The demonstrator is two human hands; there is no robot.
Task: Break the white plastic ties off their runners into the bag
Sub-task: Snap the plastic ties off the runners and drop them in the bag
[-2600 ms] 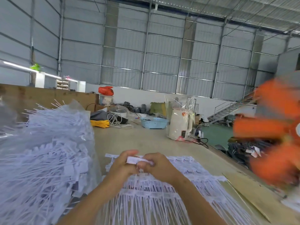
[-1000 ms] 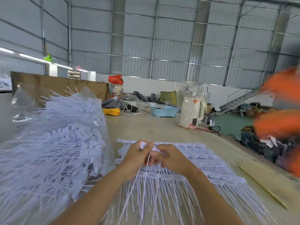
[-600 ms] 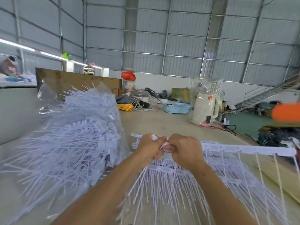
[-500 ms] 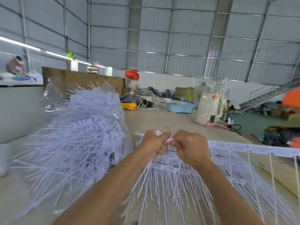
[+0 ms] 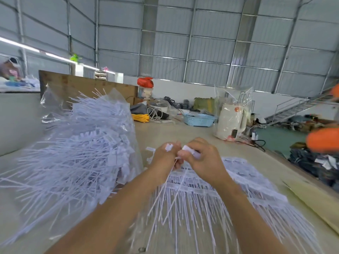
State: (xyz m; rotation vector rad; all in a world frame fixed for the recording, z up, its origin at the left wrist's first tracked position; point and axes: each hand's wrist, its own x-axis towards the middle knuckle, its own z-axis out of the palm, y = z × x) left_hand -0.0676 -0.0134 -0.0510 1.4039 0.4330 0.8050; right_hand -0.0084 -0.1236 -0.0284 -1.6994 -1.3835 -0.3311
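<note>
At nine o'clock: clear plastic bag [image 5: 60,114] on the table [image 5: 174,131], crammed with separated white ties [image 5: 77,149], tails bristling outward. At centre: left hand [image 5: 166,158] with fingers curled round a bunch of loose ties [image 5: 169,191], heads pinched at the top, tails hanging toward six o'clock. Just beside it, touching: right hand [image 5: 203,158] with fingers curled round the heads of ties on a runner [image 5: 190,151], blurred. Beneath both hands, from centre toward four o'clock: heap of unbroken runners [image 5: 238,180] with ties attached. At two o'clock, well apart: white appliance [image 5: 230,121] in wrapping; beside it, blue basket [image 5: 199,119].

Step in hand, by judgement: snapping ties from the runner, gathering them in the left fist. Next move: twist off the remaining heads, then carry the bunch toward nine o'clock into the bag.
</note>
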